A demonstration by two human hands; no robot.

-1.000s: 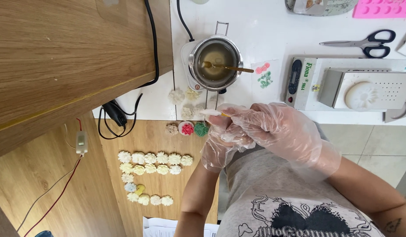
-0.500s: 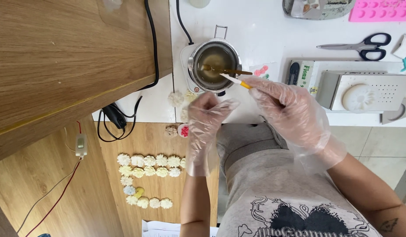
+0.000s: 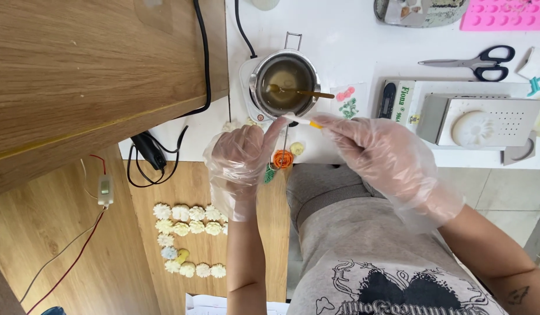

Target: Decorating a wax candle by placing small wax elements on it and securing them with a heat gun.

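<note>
Just near the metal melting pot (image 3: 285,85), the right hand (image 3: 387,160) is pinching a thin white stick (image 3: 300,121), while the left hand (image 3: 241,158) is touching its tip, fingers loosely curled, beside an orange flower piece (image 3: 282,157).

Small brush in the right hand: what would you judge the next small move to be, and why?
Probably a short push forward to dip the brush into the metal pot. The right hand holds it with its white tip at the pot's near rim, and the pot holds amber liquid. The left hand hovers beside it, near the orange flower piece on the white table.
</note>
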